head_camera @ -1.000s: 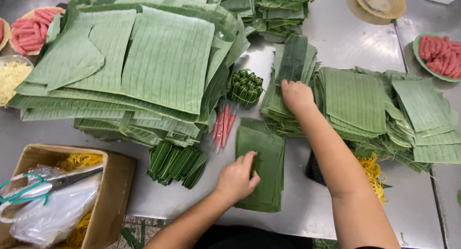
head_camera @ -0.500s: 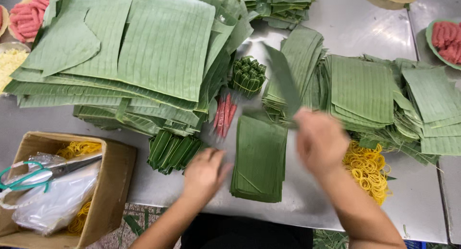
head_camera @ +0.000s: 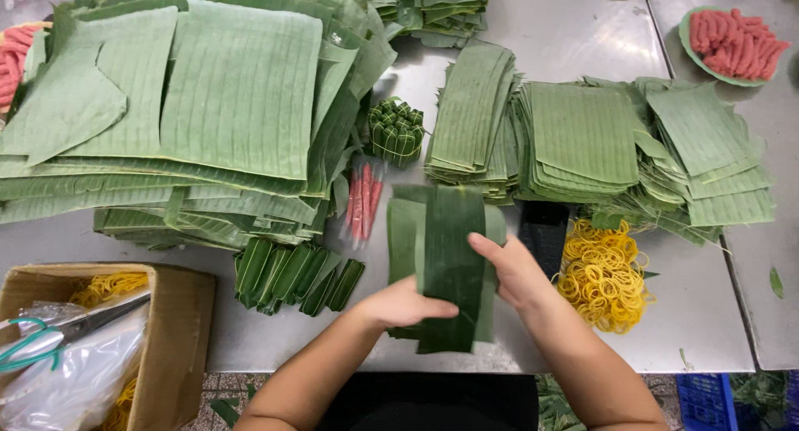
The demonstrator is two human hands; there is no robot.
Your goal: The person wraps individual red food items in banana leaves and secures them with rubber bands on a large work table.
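So the right hand (head_camera: 520,273) was off at the cut-leaf stacks (head_camera: 583,136) a second ago, and now it's back with a dark green leaf strip (head_camera: 449,265), laid lengthwise over the small leaf pile (head_camera: 404,231) at the table (head_camera: 691,314) edge. Both my hands are pinching that strip, left hand (head_camera: 399,304) on its lower left edge, right on the right edge. Looks like a fresh layer is getting lined up. Rubber bands (head_camera: 603,273) sit just right.

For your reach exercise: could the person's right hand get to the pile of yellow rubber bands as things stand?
Probably yes. The right hand lies just beside the rubber bands with nothing between them, though it is holding the dark leaf strip with the left hand.
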